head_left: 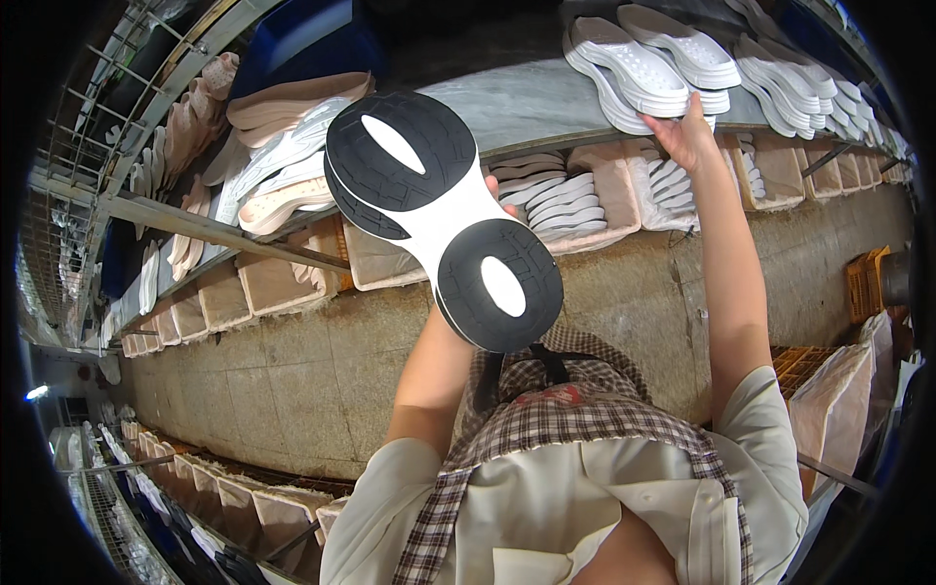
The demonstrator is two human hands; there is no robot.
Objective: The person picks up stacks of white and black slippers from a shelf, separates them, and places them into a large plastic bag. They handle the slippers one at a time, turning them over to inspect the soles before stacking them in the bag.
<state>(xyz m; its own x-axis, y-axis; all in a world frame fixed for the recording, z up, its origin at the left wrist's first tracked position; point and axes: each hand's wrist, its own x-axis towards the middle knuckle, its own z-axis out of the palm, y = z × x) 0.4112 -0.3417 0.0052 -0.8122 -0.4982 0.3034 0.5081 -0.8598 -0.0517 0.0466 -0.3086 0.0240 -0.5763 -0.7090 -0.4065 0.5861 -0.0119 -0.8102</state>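
Observation:
My left hand (506, 199) holds a small stack of shoe soles (444, 234) up before me, black patterned tread outward with white showing at the waist and in two oval openings. The soles hide most of that hand; only fingertips show at their right edge. Farther right, my right hand (688, 139) grips the near end of a stack of white shoe soles (634, 70) on the grey table, thumb at the left and a finger up along the side. Beside it lies another white stack (687, 49).
More white soles (785, 83) line the table (531, 102) at right; pinkish soles (292, 107) and white ones are piled at left, near a blue bin (292, 49). Below run cloth-lined baskets (609, 180), some with soles. A wire rack (107, 78) stands left, an orange crate (863, 283) right.

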